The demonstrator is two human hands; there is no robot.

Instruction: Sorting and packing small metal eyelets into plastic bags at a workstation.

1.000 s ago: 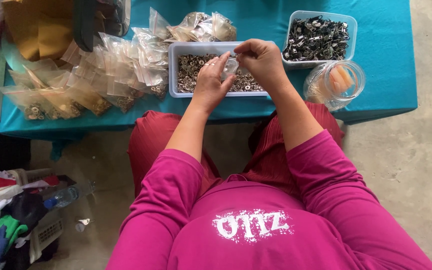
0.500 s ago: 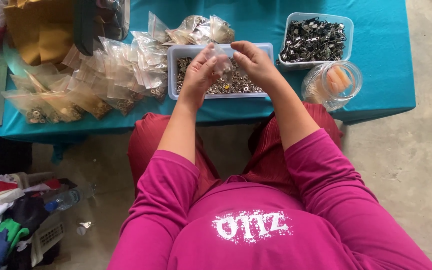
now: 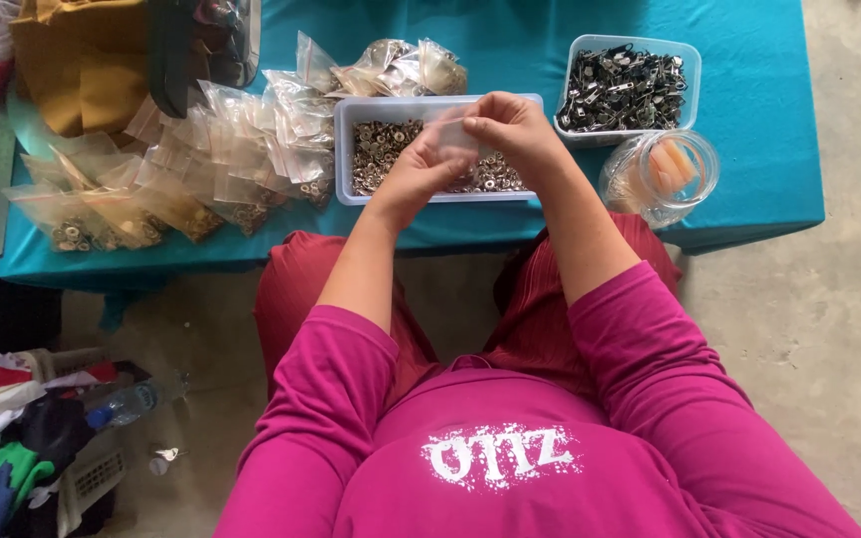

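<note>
Both my hands meet over a white rectangular tray (image 3: 343, 149) full of small metal rings on the teal table. My left hand (image 3: 421, 169) and my right hand (image 3: 510, 128) pinch a small clear plastic bag (image 3: 450, 134) between them, held just above the tray. What is inside the bag cannot be made out.
A pile of small clear bags (image 3: 211, 149) filled with metal pieces lies left of the tray. A second white tray (image 3: 630, 80) of dark metal clips sits at the right, with a round clear container (image 3: 665, 174) in front of it. A mustard bag (image 3: 82, 60) rests far left. Clothes and a bottle (image 3: 132, 402) lie on the floor.
My hands have lifted slightly from the tray and come together, with the clear bag now stretched between the fingers of both.
</note>
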